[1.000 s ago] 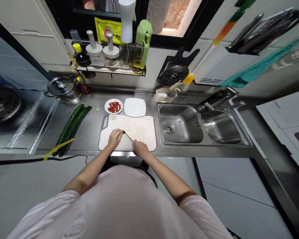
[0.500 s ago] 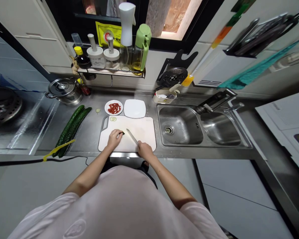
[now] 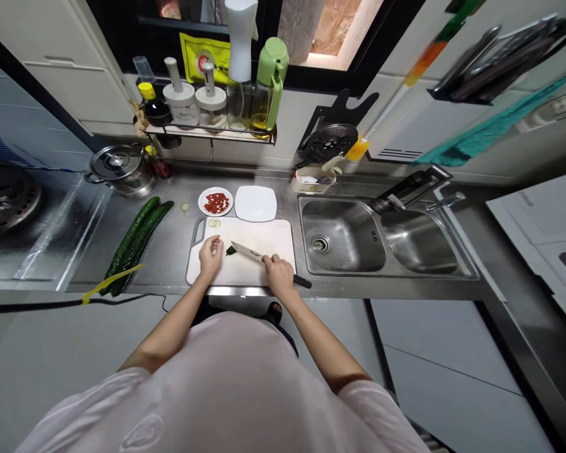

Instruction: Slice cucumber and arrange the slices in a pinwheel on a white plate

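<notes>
My right hand [image 3: 280,275] grips a kitchen knife [image 3: 248,251]; its black handle end sticks out to the right of the fist. The blade points left across the white cutting board [image 3: 259,274]. At the blade tip lies a small dark green piece of cucumber peel or end [image 3: 231,250]; whether the blade touches it I cannot tell. Just left of that piece, my left hand [image 3: 210,257] hovers over the board, fingers loosely curled, with nothing seen in them. Thin pale cucumber slices [image 3: 214,223] rest at the board's upper left.
Behind the board stand a plate of chopped red pieces [image 3: 217,202] and a white square plate [image 3: 255,203]. Two whole cucumbers [image 3: 136,245] lie to the left, near a steel pot [image 3: 121,171]. A double sink [image 3: 342,236] is to the right. Bottles fill a wall shelf [image 3: 212,130].
My left hand has let go of the green piece and drawn back left. The knife has swung flatter, its tip moving left to the piece, and its handle now shows.
</notes>
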Demonstrator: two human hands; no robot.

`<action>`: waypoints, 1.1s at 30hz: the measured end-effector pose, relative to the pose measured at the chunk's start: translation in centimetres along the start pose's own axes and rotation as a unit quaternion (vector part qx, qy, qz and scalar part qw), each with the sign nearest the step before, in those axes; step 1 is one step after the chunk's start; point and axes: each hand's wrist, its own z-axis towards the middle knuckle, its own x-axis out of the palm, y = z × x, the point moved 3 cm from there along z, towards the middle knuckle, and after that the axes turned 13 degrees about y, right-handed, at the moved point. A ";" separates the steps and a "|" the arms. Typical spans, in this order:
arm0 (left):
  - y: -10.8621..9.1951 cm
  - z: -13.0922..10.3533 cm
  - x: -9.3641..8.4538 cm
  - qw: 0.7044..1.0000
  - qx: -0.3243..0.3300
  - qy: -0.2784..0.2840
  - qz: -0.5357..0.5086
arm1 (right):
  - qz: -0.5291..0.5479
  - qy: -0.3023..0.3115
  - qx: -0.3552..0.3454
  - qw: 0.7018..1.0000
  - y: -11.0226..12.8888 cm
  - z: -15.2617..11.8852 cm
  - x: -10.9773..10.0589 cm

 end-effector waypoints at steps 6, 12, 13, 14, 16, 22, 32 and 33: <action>-3.3 2.2 -0.4 0.994 -0.001 0.105 -0.032 | -0.023 -0.117 -0.020 0.993 -0.8 0.2 -1.0; -7.0 2.4 0.5 0.956 0.075 0.271 0.086 | -0.024 -0.190 -0.052 0.980 -0.6 0.5 -1.1; -7.3 2.3 0.7 0.951 0.080 0.283 0.100 | -0.023 -0.198 -0.055 0.978 -0.5 0.6 -1.1; -7.5 2.3 0.9 0.947 0.083 0.290 0.111 | -0.023 -0.205 -0.058 0.977 -0.4 0.6 -1.1; -7.7 2.2 1.3 0.942 0.084 0.299 0.125 | -0.021 -0.216 -0.064 0.974 -0.2 0.7 -1.1; -7.8 2.3 1.8 0.936 0.097 0.308 0.143 | -0.027 -0.228 -0.075 0.970 -0.2 0.6 -0.8; -7.9 2.1 2.5 0.947 0.085 0.296 0.087 | -0.011 -0.212 -0.067 0.975 -0.5 0.8 0.7; -7.8 2.2 2.5 0.950 0.079 0.291 0.076 | -0.008 -0.209 -0.065 0.976 -0.5 0.8 0.7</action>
